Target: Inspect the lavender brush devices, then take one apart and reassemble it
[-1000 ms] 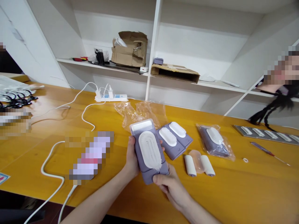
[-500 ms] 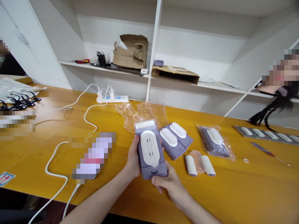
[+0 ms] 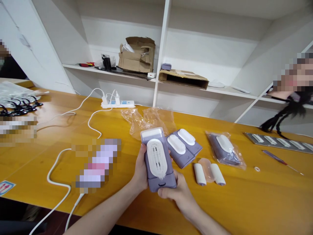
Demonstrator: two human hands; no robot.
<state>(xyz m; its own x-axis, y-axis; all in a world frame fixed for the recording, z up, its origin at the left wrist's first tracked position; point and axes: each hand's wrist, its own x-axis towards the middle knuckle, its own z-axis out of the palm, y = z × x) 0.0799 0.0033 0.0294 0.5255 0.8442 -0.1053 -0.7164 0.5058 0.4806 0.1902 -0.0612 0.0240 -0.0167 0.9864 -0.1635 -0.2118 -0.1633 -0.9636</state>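
Observation:
A purple brush with a white oval bristle pad is held between my two hands above the table's front part. Short dark marks show in the middle of its pad, and a white roller sits at its top end. My left hand grips the left side, thumb along the edge. On the lower right corner, my right hand is closed with its thumb near the bottom slot; its other fingers are mostly hidden behind the brush. Just right of it lie two similar purple brushes, side by side and pads up.
Two white rollers lie beside a pinkish translucent piece. Further right are a bagged purple brush, a small ring, a screwdriver and a strip tray. Clear plastic lies behind; a cable runs left. Another person is at right.
The held brush has dropped slightly toward me and tilted a little. Both hands keep their hold.

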